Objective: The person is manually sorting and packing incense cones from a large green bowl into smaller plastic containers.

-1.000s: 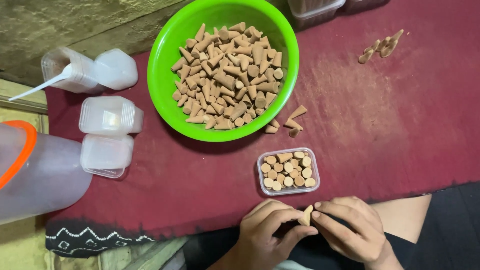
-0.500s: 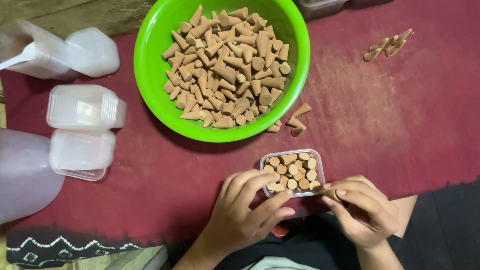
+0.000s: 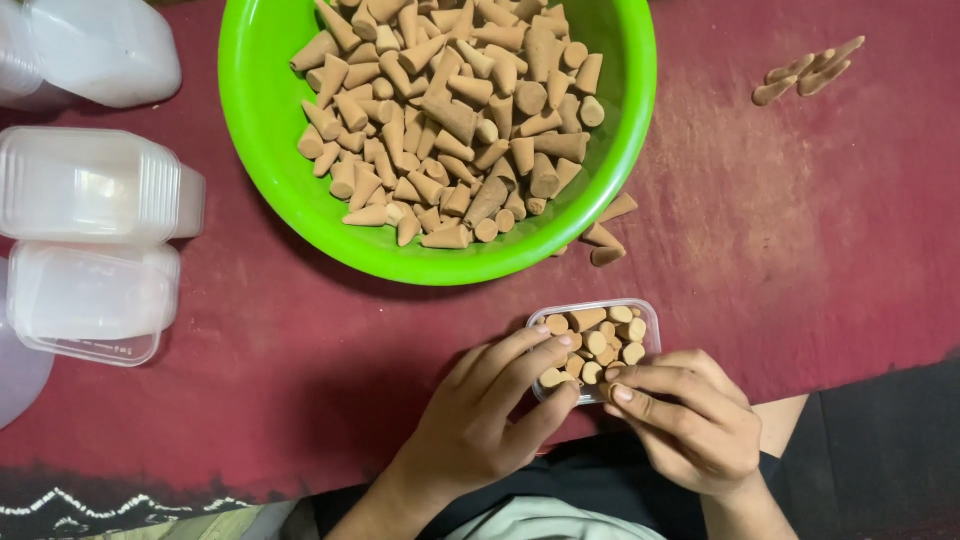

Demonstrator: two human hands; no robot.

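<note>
A small clear plastic box [image 3: 648, 322] packed with upright tan incense cones sits on the dark red cloth [image 3: 780, 250] near the front edge. My left hand [image 3: 480, 420] rests against the box's left side, its fingertips lying over the cones. At the box's front right corner my right hand [image 3: 685, 420] pinches something small, probably a cone, between thumb and forefinger. Behind the box stands a bright green bowl [image 3: 270, 130] heaped with several loose tan cones.
Empty clear plastic boxes [image 3: 90, 185] are stacked at the left, one more [image 3: 85, 300] below them, and white plastic containers [image 3: 100, 45] at the top left. Loose cones [image 3: 605, 238] lie beside the bowl, others [image 3: 805, 72] at the top right.
Both hands have moved up from the cloth's front edge to the small box. The left hand now lies on its left side; the right hand sits at its front corner.
</note>
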